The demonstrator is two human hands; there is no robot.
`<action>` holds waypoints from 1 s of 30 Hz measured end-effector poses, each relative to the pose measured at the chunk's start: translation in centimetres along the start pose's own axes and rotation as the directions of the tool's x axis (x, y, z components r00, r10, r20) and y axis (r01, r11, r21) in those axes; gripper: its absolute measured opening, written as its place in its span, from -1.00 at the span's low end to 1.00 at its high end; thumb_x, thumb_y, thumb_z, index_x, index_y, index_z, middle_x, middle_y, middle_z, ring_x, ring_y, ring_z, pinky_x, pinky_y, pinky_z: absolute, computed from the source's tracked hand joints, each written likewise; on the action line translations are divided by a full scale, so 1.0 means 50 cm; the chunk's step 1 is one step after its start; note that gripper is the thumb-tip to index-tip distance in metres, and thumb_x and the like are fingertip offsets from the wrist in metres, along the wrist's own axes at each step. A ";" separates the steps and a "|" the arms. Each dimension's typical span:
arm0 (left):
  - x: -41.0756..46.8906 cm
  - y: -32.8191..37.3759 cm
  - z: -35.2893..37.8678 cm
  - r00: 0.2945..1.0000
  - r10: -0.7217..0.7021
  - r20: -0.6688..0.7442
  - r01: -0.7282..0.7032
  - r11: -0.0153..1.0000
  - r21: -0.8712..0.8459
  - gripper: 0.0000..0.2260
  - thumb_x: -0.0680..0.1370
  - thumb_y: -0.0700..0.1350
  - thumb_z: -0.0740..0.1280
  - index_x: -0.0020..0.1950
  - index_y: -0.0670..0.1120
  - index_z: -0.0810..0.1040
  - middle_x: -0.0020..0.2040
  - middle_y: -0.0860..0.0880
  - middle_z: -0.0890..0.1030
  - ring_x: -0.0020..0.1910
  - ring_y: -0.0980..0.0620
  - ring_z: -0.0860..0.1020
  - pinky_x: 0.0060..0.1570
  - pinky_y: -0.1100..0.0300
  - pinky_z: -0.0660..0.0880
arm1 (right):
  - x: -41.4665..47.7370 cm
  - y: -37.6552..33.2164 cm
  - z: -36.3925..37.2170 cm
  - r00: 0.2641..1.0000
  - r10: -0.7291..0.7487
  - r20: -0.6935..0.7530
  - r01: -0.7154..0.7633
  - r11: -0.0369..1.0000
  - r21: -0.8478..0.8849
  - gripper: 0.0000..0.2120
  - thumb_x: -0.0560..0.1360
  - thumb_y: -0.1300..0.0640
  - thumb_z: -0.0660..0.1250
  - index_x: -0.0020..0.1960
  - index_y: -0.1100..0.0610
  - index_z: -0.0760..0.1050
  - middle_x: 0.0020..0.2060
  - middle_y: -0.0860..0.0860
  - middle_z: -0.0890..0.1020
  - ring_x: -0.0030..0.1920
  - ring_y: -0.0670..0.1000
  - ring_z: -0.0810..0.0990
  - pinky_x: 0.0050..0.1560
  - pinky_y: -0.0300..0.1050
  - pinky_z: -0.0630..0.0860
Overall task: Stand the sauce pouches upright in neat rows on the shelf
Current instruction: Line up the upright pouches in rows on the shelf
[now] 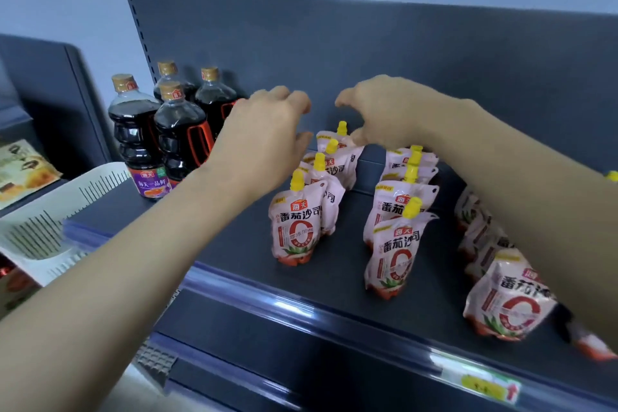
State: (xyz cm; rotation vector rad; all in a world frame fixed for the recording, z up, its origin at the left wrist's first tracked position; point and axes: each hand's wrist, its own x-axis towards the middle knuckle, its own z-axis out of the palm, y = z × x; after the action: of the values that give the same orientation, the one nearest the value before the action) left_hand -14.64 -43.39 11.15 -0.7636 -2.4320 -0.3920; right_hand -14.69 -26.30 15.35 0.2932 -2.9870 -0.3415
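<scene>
Currently logged on the dark shelf [234, 244]: sauce pouches [401, 204] in three rows running front to back, all upright, yellow caps on top. Noted the left row [296, 227] nearest the bottles, the middle row [394, 254] well apart from it, and the right row [508, 304] partly hidden and blurred.

Found both hands raised over the back end of the left row, close together but not touching. Recorded the left hand [264, 137] as loosely open: fingers curled downward, thumb spread out just beside the tops of the rear pouches, gripping nothing visible. Recorded the right hand [391, 114] as a half-open claw, index finger and thumb parted on either side of the yellow cap [341, 128] of the rearmost pouch [334, 145], thumb tip down at that pouch's top edge. Cannot tell contact from near miss there, nor any real grip.

Also noted: four dark sauce bottles [180, 130] standing at the shelf's left end against the back panel [401, 60]; a white slotted basket [50, 221] lower left, beyond the shelf edge; a blue price strip [301, 311] along the front lip.
</scene>
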 end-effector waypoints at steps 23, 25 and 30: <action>-0.016 0.248 -0.092 0.890 0.306 -0.338 -0.359 0.927 -0.108 -0.58 0.44 -0.07 0.37 0.23 -0.22 0.45 0.18 -0.21 0.52 0.18 -0.25 0.46 0.21 -0.08 0.27 | -0.385 0.033 -0.112 0.790 0.459 -0.407 -0.475 0.877 0.069 -0.41 0.50 0.00 0.35 0.46 0.12 0.28 0.42 0.06 0.35 0.39 0.15 0.34 0.31 0.07 0.32; -0.017 0.292 -0.087 0.881 0.321 -0.347 -0.381 0.917 -0.117 -0.59 0.44 -0.07 0.36 0.22 -0.23 0.46 0.17 -0.21 0.52 0.16 -0.25 0.46 0.21 -0.08 0.27 | -0.426 0.063 -0.107 0.771 0.484 -0.413 -0.504 0.861 0.068 -0.42 0.49 0.00 0.36 0.45 0.12 0.29 0.41 0.07 0.37 0.38 0.16 0.35 0.31 0.09 0.32; -0.023 0.436 -0.061 0.875 0.346 -0.339 -0.405 0.907 -0.118 -0.59 0.45 -0.05 0.33 0.22 -0.23 0.45 0.18 -0.22 0.51 0.16 -0.26 0.45 0.21 -0.07 0.25 | -0.534 0.163 -0.085 0.760 0.514 -0.398 -0.535 0.842 0.067 -0.43 0.49 0.01 0.35 0.45 0.12 0.30 0.40 0.09 0.39 0.38 0.17 0.34 0.33 0.12 0.33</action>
State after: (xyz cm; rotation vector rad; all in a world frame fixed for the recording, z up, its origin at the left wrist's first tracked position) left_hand 0.43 -27.82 15.24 -1.1412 -1.9127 -0.5429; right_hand 10.47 -13.94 18.76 -0.4357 -2.4970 -0.2511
